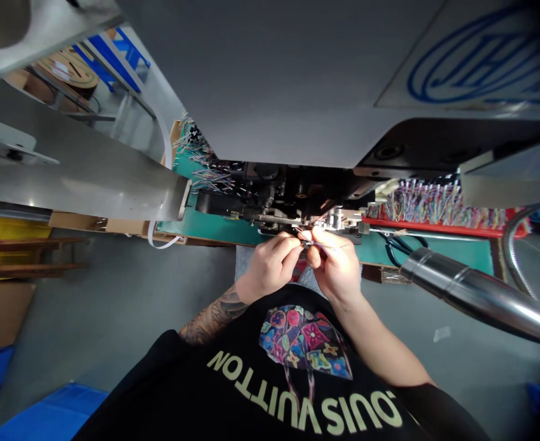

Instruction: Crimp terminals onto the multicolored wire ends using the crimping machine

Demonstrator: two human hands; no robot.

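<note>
Head view, looking down past black printed shirt (297,380) to workstation.

Left hand (270,264): fingers curled in, thumb and forefinger tips pressed together on near end of thin wire (318,245); tattooed forearm below. Right hand (337,263): fingers closed likewise, pinching same wire just beside left fingertips; hands touching at fingertips, w/ knuckles toward camera.

Wire: short, dark, very fine; held between both hands just in front of machine's lower tooling (297,217), approx. at edge of green bench top (224,229). Long axis roughly horizontal, running left-right across view; free end pointing right & slightly away, toward small metal block (337,218) of tooling. Contact betw. wire tip and tooling: cannot tell, too small.

Surroundings: large grey machine housing (274,79) overhead, blue logo (481,61) on upper right panel. Red tray (435,227) right of tooling, filled w/ bundled multicoloured wires (430,205) standing side by side. More coloured wire bundles (206,168) lying on bench left of tooling. White strip (162,184) hanging down from upper left, looping at bench edge. Shiny metal tube (476,294) slanting in from lower right, near right forearm but apart. Blue bins (35,416) on grey floor at lower left; yellow crate (19,229) and wooden rack (40,254) at far left.
</note>
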